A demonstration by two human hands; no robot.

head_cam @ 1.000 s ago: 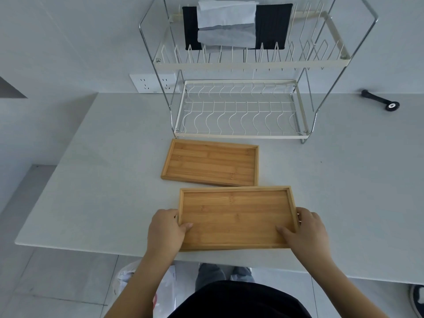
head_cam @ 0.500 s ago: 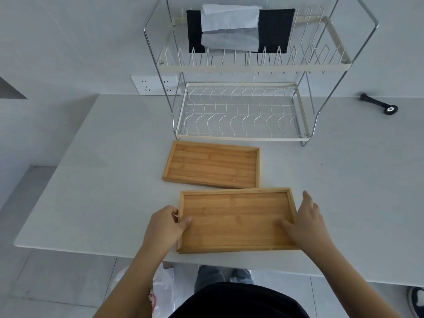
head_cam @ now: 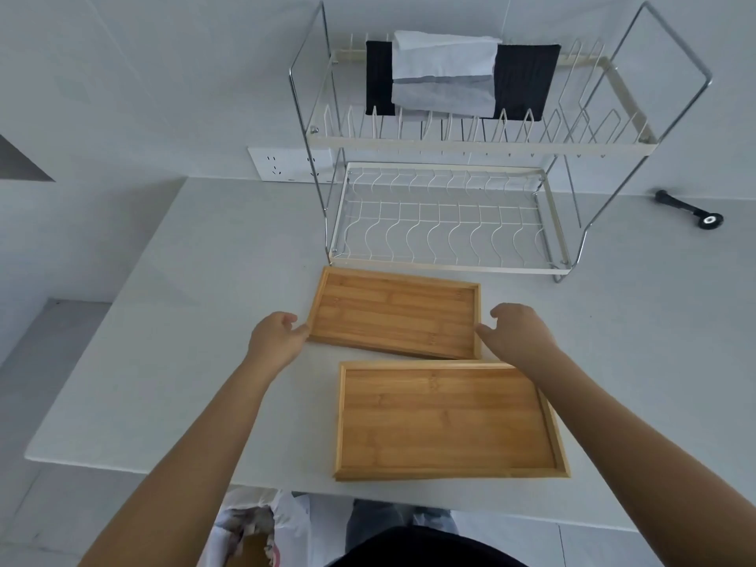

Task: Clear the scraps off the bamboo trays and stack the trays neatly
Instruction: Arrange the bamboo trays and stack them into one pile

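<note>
While both forearms cross the near tray (head_cam: pixel 446 423), left hand (head_cam: pixel 276 339) and right hand (head_cam: pixel 517 331) uncurled at far tray (head_cam: pixel 394 317) ends, contact unclear

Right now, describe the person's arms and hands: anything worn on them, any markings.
Both forearms are bare up to the picture's edge: no sleeves in view. The left hand and right hand wear no gloves, and no rings, watch or bracelets show. No markings can be seen. Fingers are bare, nails short on those that show.

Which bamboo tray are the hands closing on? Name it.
The far tray, beside the dish rack: both hands flank its short ends. The near tray lies untouched.
</note>
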